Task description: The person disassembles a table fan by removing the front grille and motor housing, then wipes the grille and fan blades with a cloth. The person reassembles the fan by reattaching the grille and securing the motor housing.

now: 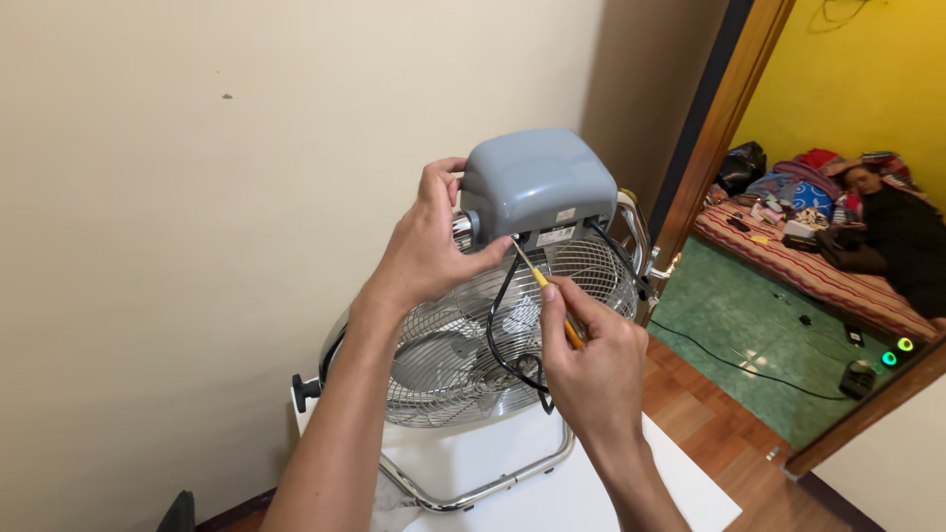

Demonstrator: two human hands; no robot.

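One screwdriver (552, 296), pinched in the right hand (591, 365), meets one grey motor housing (537, 187) gripped by the left hand's (429, 246) fingers.

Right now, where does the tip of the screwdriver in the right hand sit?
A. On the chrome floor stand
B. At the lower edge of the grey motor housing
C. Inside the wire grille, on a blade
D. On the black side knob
B: the right hand holds the yellow-handled screwdriver with its tip at the bottom edge of the grey motor housing, which the left hand steadies above the wire grille.
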